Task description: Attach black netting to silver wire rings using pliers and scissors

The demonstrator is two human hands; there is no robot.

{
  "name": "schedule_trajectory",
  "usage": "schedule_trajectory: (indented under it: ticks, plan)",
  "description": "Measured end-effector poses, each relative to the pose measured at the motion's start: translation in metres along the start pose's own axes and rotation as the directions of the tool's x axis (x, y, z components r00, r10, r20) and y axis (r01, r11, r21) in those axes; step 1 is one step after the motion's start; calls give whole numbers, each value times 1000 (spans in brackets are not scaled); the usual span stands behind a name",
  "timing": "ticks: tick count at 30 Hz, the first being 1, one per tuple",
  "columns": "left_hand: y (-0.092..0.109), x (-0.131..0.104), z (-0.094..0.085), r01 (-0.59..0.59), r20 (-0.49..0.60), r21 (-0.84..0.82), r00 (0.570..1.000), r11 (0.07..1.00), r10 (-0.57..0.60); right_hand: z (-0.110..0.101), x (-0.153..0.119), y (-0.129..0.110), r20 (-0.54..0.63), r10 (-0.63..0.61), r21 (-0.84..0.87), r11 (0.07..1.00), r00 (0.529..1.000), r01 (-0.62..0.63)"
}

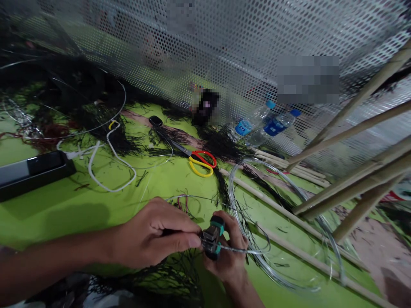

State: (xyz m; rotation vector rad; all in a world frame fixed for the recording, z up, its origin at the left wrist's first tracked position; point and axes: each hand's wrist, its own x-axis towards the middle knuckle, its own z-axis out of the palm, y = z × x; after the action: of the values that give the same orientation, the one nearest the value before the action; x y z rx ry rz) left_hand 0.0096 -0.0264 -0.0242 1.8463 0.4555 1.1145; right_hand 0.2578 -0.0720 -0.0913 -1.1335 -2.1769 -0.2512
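My right hand [229,252] is closed around a pair of pliers [212,237] with dark metal jaws and green-and-black handles. A thin metal wire [236,249] passes through the jaws and curls away to the right. On the left side of the jaws, my left hand [163,235] pinches the wire between thumb and fingers, its tips right against the tool. Black netting [170,282] hangs below both hands. Whether the jaws bite fully on the wire is hard to see.
Scissors [202,164] with red and yellow handles lie ahead. A coil of wire [234,188] rests at right, by bamboo poles [346,192]. Two water bottles [272,126] lean near a perforated metal panel [250,34]. A black device [41,167] with a white cable [111,188] is at left.
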Motion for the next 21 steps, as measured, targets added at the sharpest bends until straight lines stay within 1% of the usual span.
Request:
schedule_trajectory:
  ticks: [4,8,12,15,17,20,21]
  plan:
    - [1,1,1,-55,-18,87,998,995,57,-1,0,-3,16,20,-19,1000,1000,-20]
    - [2,2,2,-118,-65,209,989,971,134,0,-1,-7,-9,11,-28,1000,1000,-11]
    - [-2,1,3,-196,-114,346,962,918,248,1,-3,-13,-13,-2,-21,1000,1000,2]
    - [-7,1,2,-263,-116,428,933,865,341,3,-7,-19,8,32,-38,999,999,-32]
    - [-9,2,0,-277,-100,465,927,841,361,5,-10,-23,17,61,-25,998,998,-60]
    - [-8,3,-2,-250,-102,519,931,817,349,6,-12,-29,20,104,-27,994,994,-103]
    - [-8,3,-3,-255,-104,542,925,801,364,5,-12,-30,28,121,-27,992,992,-120]
